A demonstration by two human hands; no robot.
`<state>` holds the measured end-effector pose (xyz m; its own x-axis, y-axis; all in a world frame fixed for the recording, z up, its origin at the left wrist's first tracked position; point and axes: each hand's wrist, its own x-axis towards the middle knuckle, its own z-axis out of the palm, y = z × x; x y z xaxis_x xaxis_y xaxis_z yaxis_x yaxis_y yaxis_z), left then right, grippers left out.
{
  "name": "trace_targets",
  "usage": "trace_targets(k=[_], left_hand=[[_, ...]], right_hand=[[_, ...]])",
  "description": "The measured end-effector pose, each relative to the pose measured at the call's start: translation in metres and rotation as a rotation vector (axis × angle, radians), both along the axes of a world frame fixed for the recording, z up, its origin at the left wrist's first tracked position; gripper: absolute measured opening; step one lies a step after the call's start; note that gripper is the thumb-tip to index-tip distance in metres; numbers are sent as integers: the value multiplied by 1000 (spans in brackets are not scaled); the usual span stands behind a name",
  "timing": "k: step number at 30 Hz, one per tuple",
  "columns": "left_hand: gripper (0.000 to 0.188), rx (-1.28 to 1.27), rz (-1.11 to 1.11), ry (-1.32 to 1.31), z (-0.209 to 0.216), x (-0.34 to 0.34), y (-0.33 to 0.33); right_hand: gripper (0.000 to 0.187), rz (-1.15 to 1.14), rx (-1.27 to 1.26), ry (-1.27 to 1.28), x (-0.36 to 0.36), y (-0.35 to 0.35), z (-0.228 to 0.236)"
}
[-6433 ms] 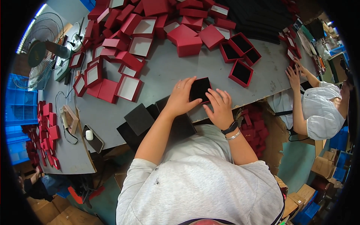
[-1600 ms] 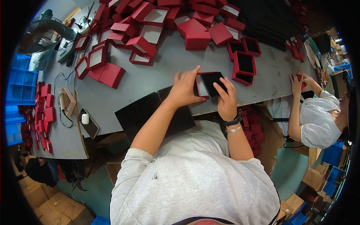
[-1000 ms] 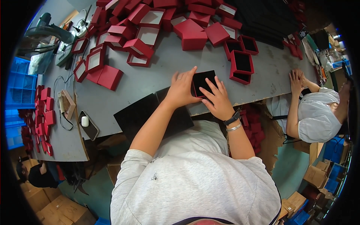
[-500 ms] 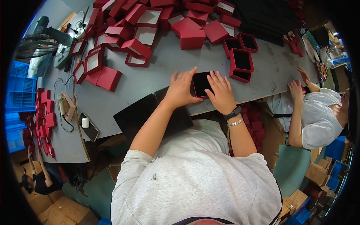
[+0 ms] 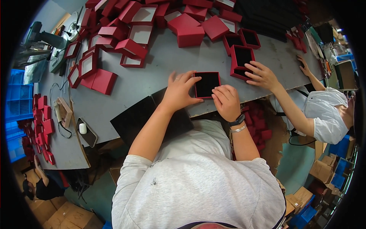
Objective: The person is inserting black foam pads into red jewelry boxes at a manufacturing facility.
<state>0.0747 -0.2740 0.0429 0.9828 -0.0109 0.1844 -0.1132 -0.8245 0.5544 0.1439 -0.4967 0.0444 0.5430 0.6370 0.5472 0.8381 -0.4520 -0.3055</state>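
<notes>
A small open red box (image 5: 207, 84) with a black lining lies on the grey table in front of me. My left hand (image 5: 180, 92) grips its left side, with fingers at the upper corner and the thumb at the lower one. My right hand (image 5: 227, 102) has its fingers drawn together at the box's lower right corner, touching the rim there. Dark flat sheets (image 5: 131, 119) lie partly under my left forearm at the table's front edge.
Red boxes (image 5: 190, 35) are heaped along the back. To the right, a co-worker's hand (image 5: 263, 76) reaches to a small group of lined red boxes (image 5: 243, 56). A phone (image 5: 90, 136) with a white case on it, a fan (image 5: 34, 49) and black stacked sheets (image 5: 268, 17) are around.
My right hand has moved off the lining and curled its fingers at the box's corner. The co-worker's hand has reached in from the right to the lined boxes.
</notes>
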Motion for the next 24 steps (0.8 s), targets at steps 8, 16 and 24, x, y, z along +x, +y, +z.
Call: trace_targets(k=[8, 16, 24], left_hand=[[87, 51, 35, -53, -1, 0, -6], [91, 194, 62, -26, 4, 3, -11], [86, -117, 70, -194, 27, -5, 19]], right_hand=[[13, 67, 3, -48, 4, 0, 2], [19, 58, -63, 109, 4, -5, 4], [23, 14, -72, 126, 17, -25, 9]])
